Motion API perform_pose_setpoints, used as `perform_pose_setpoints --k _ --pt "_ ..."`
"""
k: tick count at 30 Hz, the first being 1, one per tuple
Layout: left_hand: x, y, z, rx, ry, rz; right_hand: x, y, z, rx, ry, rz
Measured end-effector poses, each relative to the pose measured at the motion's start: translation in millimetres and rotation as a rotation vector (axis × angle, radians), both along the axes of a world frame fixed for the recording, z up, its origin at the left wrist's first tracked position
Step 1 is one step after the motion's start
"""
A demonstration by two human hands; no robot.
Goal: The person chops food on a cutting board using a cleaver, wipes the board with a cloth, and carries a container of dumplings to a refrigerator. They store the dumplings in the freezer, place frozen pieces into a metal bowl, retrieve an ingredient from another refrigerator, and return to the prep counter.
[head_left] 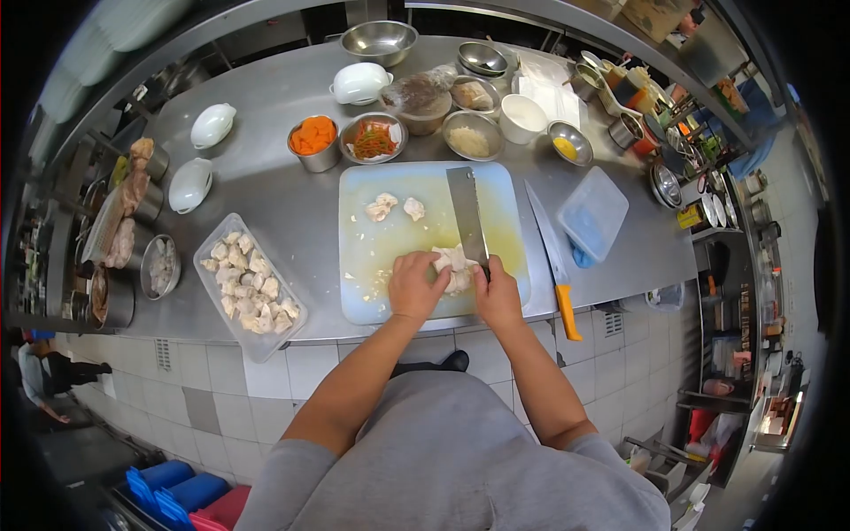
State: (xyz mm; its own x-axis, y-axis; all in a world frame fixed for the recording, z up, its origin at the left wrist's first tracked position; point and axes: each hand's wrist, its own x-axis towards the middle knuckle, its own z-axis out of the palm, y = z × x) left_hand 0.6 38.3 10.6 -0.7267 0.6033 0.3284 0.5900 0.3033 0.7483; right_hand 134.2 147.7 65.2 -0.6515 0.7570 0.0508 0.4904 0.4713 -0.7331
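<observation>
My right hand [498, 295] is wrapped round the handle of a cleaver [467, 212], whose broad blade points away from me over the cutting board [367, 239]. Pale pieces of cooked-looking chicken [454, 265] lie just left of the blade. My left hand [416, 283] grips this chicken, with fingers and thumb on it. Two small chicken chunks [382, 208] and scattered crumbs rest farther left on the board. To the left stands a plastic tub [297, 311] of chicken chunks. The lower edge of the blade near the chicken is partly hidden.
A long knife [549, 239] with an orange handle lies right of the board, beside a lidded plastic container [593, 212]. Behind the board stand a pot of carrots [314, 142], a bowl of shredded vegetables [374, 139] and several other bowls. White lidded dishes [212, 126] sit at the left.
</observation>
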Motion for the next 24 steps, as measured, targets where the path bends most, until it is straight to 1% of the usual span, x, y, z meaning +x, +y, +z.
perform_pose_setpoints --k 3,6,8,10,12,14,17,19,22,24 --pt "0.0 -0.3 0.4 0.007 -0.011 0.003 -0.8 -3.9 12.2 -0.016 -0.061 -0.032" --pt "-0.2 -0.5 -0.7 0.017 0.000 0.011 0.3 -8.9 20.5 0.040 0.012 -0.042" --pt "-0.6 -0.2 -1.4 0.019 0.003 0.013 1.2 -12.0 29.4 0.102 0.115 -0.051" --pt "-1.0 0.0 -1.7 0.024 0.008 0.015 2.9 -15.3 27.0 0.108 0.143 -0.059" --pt "-0.9 0.3 -1.7 0.017 0.000 0.015 4.5 -14.9 14.0 0.116 0.171 -0.067" --pt "0.6 -0.7 -0.6 0.013 0.003 0.022 6.4 -8.8 -22.5 0.073 -0.096 0.003" --pt "-2.8 1.4 -3.1 0.018 0.011 0.030 10.6 -7.7 -28.0 0.034 -0.045 -0.002" --pt "-0.9 -1.7 -3.5 0.018 0.006 0.022 11.4 -12.4 -20.9 -0.008 -0.043 -0.013" --pt "-0.3 -0.7 -4.2 0.011 0.001 0.018 7.7 -14.1 -3.9 0.035 0.017 -0.037" --pt "-1.4 -0.8 -7.0 0.081 -0.021 0.030 3.2 -17.0 6.9 0.049 0.037 -0.031"
